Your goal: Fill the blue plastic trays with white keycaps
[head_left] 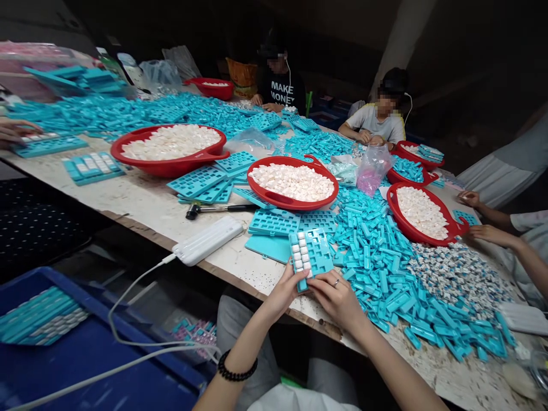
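The left hand [282, 294] and right hand [338, 299] grip a turquoise plastic grid tray [314, 257], fingers closed on its lower edges, at the near edge of the white-topped table [222, 271]. Small white square pieces [298, 257] occupy the tray's left columns. A heap of loose turquoise plastic strips [377, 268] lies just right of the tray; a red oval plastic basin [278, 200] lies beyond it.

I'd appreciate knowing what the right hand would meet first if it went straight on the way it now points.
The blue tray first: the right hand seems to touch its edge, though depth is unclear.
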{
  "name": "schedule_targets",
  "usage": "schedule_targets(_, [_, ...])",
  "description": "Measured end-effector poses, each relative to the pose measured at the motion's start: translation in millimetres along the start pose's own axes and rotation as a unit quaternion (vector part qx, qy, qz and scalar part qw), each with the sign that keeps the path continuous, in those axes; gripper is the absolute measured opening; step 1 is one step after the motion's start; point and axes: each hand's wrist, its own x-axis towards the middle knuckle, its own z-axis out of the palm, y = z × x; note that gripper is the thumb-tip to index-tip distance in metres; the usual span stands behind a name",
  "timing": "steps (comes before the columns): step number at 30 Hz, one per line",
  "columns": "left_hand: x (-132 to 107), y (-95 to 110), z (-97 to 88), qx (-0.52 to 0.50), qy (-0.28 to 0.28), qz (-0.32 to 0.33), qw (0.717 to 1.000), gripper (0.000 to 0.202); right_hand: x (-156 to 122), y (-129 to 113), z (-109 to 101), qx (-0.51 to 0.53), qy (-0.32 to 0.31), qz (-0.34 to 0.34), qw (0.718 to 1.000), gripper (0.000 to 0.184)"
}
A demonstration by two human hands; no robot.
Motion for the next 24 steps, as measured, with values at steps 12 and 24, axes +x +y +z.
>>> schedule_targets(12, [0.6,-0.1,-0.5,-0.004,-0.004,-0.005,1.000,0.075,-2.0,-0.2,2.2,0.051,0.021,0.036,0.998,0.020])
schedule_targets(24, [0.6,1.1,-2.4,-0.019,-0.024,-0.010,0.999,0.079,6.0,-8.9,-5.2,-0.101,-0.003,-0.028,0.995,0.019])
